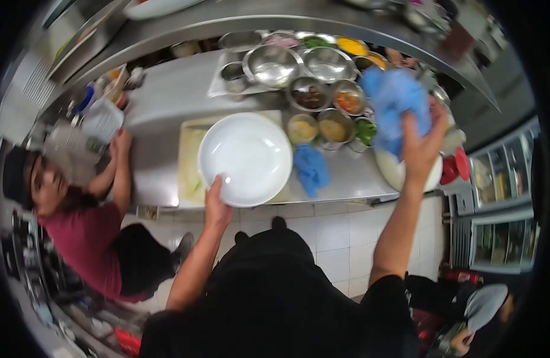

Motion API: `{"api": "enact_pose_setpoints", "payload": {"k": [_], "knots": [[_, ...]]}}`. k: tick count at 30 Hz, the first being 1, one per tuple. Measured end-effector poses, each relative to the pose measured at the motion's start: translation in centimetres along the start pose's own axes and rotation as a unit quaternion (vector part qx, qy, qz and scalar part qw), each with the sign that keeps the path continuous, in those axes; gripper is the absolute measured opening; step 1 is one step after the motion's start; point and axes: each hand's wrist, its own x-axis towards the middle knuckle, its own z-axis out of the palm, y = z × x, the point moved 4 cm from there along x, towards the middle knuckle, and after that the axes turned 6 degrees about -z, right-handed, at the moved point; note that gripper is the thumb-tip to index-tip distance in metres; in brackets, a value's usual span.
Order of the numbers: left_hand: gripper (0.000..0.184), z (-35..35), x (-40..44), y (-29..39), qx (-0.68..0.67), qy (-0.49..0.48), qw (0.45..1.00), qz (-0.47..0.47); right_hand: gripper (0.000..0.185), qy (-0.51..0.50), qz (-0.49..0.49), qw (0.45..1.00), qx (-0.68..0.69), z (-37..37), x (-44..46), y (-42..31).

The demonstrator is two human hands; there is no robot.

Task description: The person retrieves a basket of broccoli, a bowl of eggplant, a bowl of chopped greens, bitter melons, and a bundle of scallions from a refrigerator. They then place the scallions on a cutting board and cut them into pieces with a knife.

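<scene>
My left hand (216,206) grips the near left rim of a large white plate (245,158), thumb on top. The plate is over a pale cutting board (190,170) on the steel counter. Off to the right, my right hand (421,140) is raised with its fingers around a blue cloth (400,98), which is blurred by motion. Below that hand is a white round dish or bowl (389,172), partly covered by the cloth and forearm. A second crumpled blue cloth (311,170) lies on the counter just right of the plate.
Metal bowls (273,65) and tins of chopped food (347,98) stand along the counter's back. A steel shelf (227,21) crosses above. At the left, a person in a maroon shirt (87,250) reaches to a clear container (102,119). Another person's hand (461,343) shows lower right.
</scene>
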Motion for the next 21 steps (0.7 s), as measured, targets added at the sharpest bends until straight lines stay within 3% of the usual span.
{"api": "enact_pose_setpoints", "payload": {"k": [1, 2, 3, 4, 5, 6, 8, 9, 11, 13, 14, 16, 18, 19, 20, 21], "knots": [[0.058, -0.1, 0.5, 0.2, 0.019, 0.017, 0.999, 0.046, 0.046, -0.069, -0.057, 0.993, -0.073, 3.3, -3.4, -1.4], [0.058, 0.1, 0.8, 0.7, 0.018, 0.019, 0.998, 0.057, 0.04, -0.12, 0.073, 0.988, 0.067, 7.3, -6.0, -3.0], [0.061, 0.6, 0.6, 1.3, 0.049, -0.017, 0.995, 0.087, 0.039, -0.176, 0.176, 0.966, 0.078, 10.9, -8.2, -4.6], [0.065, 0.9, 0.5, 1.9, 0.079, -0.056, 0.989, 0.114, 0.035, -0.191, 0.126, 0.973, 0.036, 14.7, -10.5, -5.6], [0.067, 0.2, 1.2, 1.5, 0.142, -0.058, 0.976, 0.155, 0.035, -0.194, 0.07, 0.967, 0.152, 19.2, -14.0, -5.7], [0.067, 0.7, 1.3, 1.7, 0.141, -0.06, 0.976, 0.155, 0.03, -0.223, -0.084, 0.966, 0.105, 21.3, -15.9, -8.0], [0.06, 0.8, 0.9, 3.5, 0.175, -0.072, 0.958, 0.215, 0.03, -0.326, -0.129, 0.916, 0.195, 21.5, -19.4, -12.2], [0.061, -0.9, 0.9, 4.0, 0.158, -0.03, 0.963, 0.216, 0.03, -0.329, -0.134, 0.913, 0.2, 21.1, -19.5, -11.5], [0.061, -2.6, 0.5, 5.6, 0.18, -0.05, 0.959, 0.216, 0.021, -0.482, -0.206, 0.833, 0.177, 19.4, -20.9, -8.7], [0.063, -2.3, -0.5, 6.2, 0.24, -0.078, 0.949, 0.189, 0.016, -0.494, -0.249, 0.824, -0.122, 21.0, -18.1, -6.1], [0.063, -2.0, -1.0, 5.5, 0.236, -0.073, 0.951, 0.184, 0.016, -0.358, -0.258, 0.896, -0.05, 21.2, -15.3, -7.0], [0.063, 0.0, -0.9, 4.7, 0.217, -0.073, 0.954, 0.195, 0.013, -0.285, -0.248, 0.925, 0.028, 22.7, -15.2, -9.6], [0.063, 0.0, 0.0, 5.0, 0.237, -0.091, 0.937, 0.239, 0.018, -0.358, -0.168, 0.878, 0.271, 23.1, -19.4, -12.5], [0.063, -1.6, 0.6, 4.8, 0.194, -0.078, 0.955, 0.211, 0.025, -0.482, -0.147, 0.832, 0.232, 21.6, -20.5, -13.5], [0.064, -2.8, 0.8, 5.3, 0.151, -0.065, 0.97, 0.181, 0.025, -0.479, -0.147, 0.833, 0.235, 21.2, -20.3, -12.3], [0.063, -3.7, 0.8, 5.8, 0.171, -0.071, 0.964, 0.192, 0.041, -0.568, -0.155, 0.785, 0.191, 21.3, -21.5, -9.8]]}}
